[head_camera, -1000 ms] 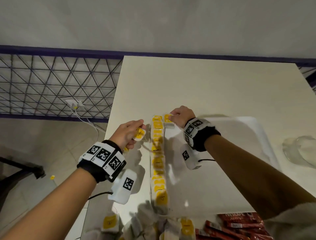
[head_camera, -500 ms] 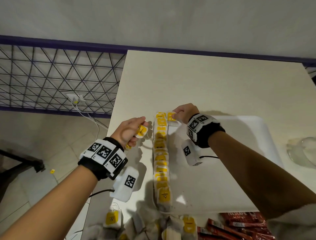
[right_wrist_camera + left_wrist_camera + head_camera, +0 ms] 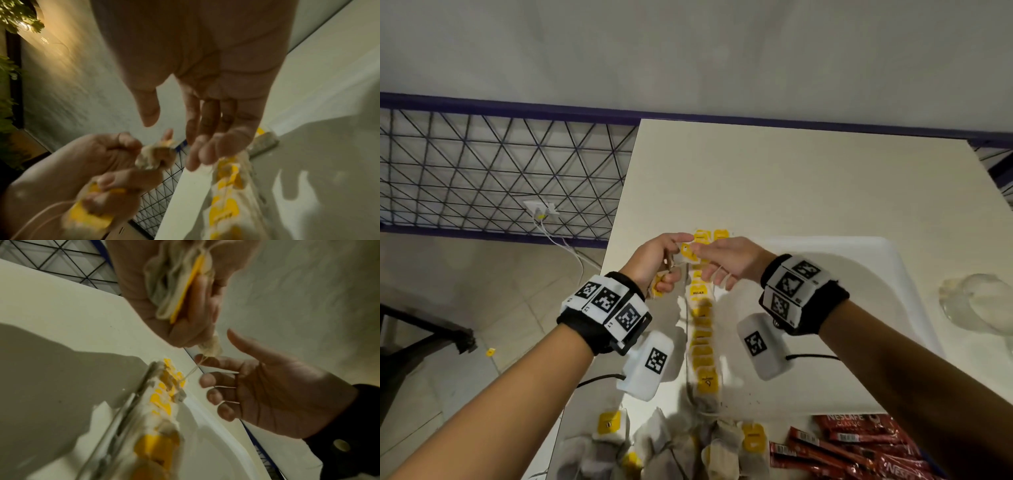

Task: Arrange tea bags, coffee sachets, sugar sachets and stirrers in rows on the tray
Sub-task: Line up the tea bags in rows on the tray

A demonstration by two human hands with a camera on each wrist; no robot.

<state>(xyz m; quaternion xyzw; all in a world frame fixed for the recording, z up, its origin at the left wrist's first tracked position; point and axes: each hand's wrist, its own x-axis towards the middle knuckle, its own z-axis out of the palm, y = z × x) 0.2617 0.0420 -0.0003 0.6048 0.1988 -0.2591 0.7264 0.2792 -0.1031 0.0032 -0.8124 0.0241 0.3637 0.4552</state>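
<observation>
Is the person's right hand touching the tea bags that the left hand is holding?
Cannot tell. The right hand reaches toward the tea bags in the left hand; no view shows contact or gap plainly.

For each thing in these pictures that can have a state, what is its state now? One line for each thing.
Left hand: curled round a bunch of tea bags, held above the table.
Right hand: fingers straight, empty, reaching toward the left hand.
Row of tea bags: lying in a line along the tray's left edge.
Tray: mostly bare.
Loose tea bags: in a heap.
Coffee sachets: heaped off the tray.
</observation>
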